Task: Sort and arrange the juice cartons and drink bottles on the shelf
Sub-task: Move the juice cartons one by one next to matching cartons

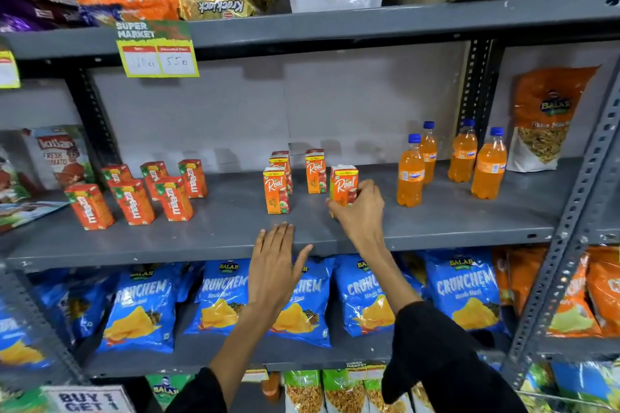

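On the grey middle shelf (235, 231) several red Maaza cartons (132, 201) stand at the left. Orange Real juice cartons stand in the middle: one at the front (275, 190), others behind (315, 171). My right hand (359, 211) is shut on another Real carton (344, 183), upright on the shelf to the right of them. My left hand (273, 265) hovers open at the shelf's front edge, holding nothing. Several orange drink bottles with blue caps (411, 174) stand at the right.
A Balaji snack pouch (543, 121) leans at the far right of the shelf, tomato product boxes (60, 157) at the far left. Blue Crunchem bags (221, 298) fill the shelf below. A price tag (157, 49) hangs from the upper shelf. A metal upright (570, 228) stands right.
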Action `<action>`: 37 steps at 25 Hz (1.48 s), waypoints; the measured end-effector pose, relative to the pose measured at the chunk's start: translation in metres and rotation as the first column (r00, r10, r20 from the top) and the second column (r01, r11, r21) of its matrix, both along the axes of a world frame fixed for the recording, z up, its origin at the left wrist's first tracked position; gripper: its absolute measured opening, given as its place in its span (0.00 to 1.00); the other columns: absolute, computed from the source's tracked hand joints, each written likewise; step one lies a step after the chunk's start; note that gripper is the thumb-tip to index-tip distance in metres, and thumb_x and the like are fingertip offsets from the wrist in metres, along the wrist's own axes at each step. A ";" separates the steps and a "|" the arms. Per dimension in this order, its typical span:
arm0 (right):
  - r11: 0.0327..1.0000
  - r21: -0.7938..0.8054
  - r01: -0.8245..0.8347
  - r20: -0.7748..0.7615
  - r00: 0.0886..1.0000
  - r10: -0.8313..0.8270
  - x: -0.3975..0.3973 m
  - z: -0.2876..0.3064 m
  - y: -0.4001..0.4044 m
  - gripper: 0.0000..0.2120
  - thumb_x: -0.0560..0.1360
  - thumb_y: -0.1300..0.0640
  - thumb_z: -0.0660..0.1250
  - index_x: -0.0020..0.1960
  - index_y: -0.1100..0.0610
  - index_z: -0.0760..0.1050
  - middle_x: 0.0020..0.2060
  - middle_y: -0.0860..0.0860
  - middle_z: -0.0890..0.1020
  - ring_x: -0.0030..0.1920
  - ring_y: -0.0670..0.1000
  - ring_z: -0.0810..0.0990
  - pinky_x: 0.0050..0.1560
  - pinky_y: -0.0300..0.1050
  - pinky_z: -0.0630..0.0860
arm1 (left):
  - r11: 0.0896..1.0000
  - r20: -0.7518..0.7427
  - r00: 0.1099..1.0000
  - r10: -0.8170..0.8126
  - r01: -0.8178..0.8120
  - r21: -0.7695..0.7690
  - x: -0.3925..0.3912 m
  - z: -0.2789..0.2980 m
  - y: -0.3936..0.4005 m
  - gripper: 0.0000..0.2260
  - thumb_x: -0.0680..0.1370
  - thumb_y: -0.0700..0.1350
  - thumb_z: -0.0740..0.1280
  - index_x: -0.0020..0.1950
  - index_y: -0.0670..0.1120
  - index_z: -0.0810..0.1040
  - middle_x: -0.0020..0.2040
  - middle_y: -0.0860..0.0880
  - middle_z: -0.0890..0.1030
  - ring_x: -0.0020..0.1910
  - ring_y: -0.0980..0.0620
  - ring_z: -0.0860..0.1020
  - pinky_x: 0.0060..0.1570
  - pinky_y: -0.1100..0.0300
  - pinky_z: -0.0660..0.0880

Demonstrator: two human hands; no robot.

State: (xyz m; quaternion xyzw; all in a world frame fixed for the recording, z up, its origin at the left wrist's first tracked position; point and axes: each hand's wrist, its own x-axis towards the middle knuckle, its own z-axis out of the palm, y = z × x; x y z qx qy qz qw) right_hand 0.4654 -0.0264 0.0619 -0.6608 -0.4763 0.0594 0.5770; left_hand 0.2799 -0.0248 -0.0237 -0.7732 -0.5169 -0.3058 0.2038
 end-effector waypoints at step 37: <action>0.978 -0.019 -0.206 0.098 0.973 0.207 -0.312 -0.010 0.070 0.27 0.73 0.51 0.73 0.66 0.64 0.70 0.61 0.60 0.77 0.62 0.59 0.75 0.62 0.50 0.73 | 0.997 0.707 0.705 0.055 0.003 -0.080 -0.292 0.050 0.072 0.16 0.81 0.52 0.67 0.66 0.47 0.75 0.60 0.48 0.80 0.58 0.46 0.78 0.54 0.47 0.77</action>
